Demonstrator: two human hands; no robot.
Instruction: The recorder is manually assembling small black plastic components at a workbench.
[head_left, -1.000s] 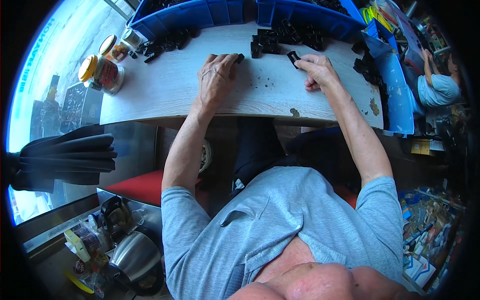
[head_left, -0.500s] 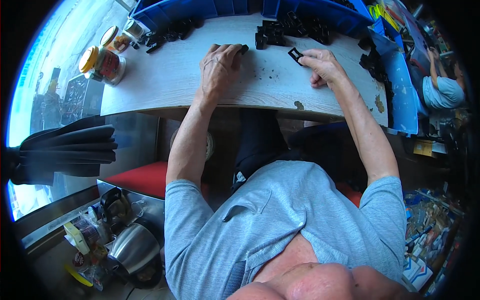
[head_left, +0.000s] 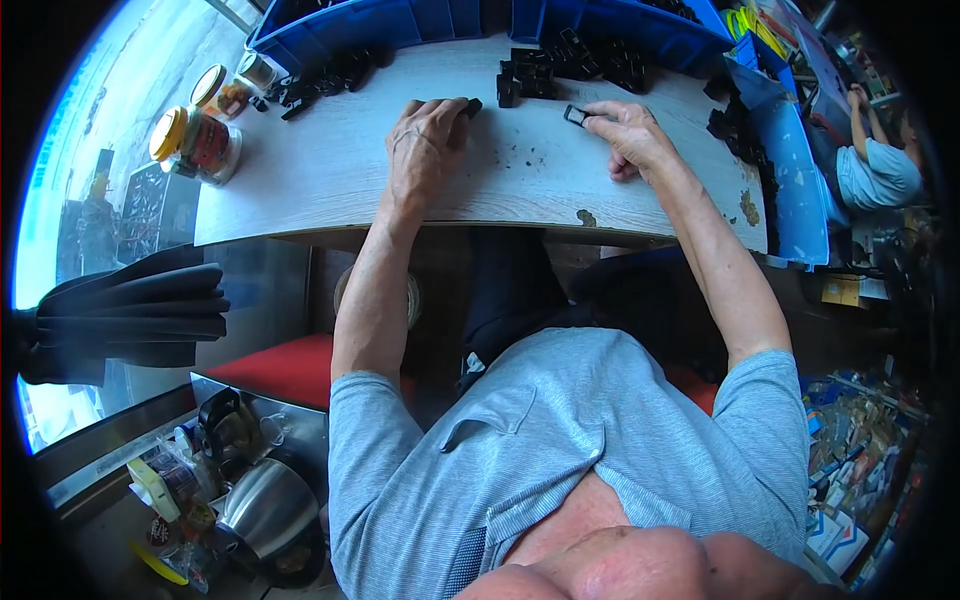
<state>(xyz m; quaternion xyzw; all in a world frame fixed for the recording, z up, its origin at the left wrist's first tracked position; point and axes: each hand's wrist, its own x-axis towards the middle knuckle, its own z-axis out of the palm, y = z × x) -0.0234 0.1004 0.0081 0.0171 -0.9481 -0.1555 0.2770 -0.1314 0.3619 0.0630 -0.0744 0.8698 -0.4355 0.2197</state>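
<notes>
Looking down from the person's head, I saw both bare hands above the pale table (head_left: 330, 165), well apart. The left hand (head_left: 425, 148) was curled, back upward, gripping a black piece (head_left: 473, 107) whose end poked out past the fingers; the rest was hidden from me. The right hand (head_left: 632, 140) pinched a small black frame (head_left: 575, 115) between thumb and fingers, its far end sticking out toward the left hand.

Dark crumbs (head_left: 528, 160) lay on the tabletop between them. Just beyond the frame sat a heap (head_left: 530, 82) of black parts, near the blue bins (head_left: 615, 42) at the back. A smaller pile (head_left: 330, 82) lay farther left, near a yellow-lidded jar (head_left: 208, 150). Off to the right, a co-worker (head_left: 875, 178) had both arms raised.
</notes>
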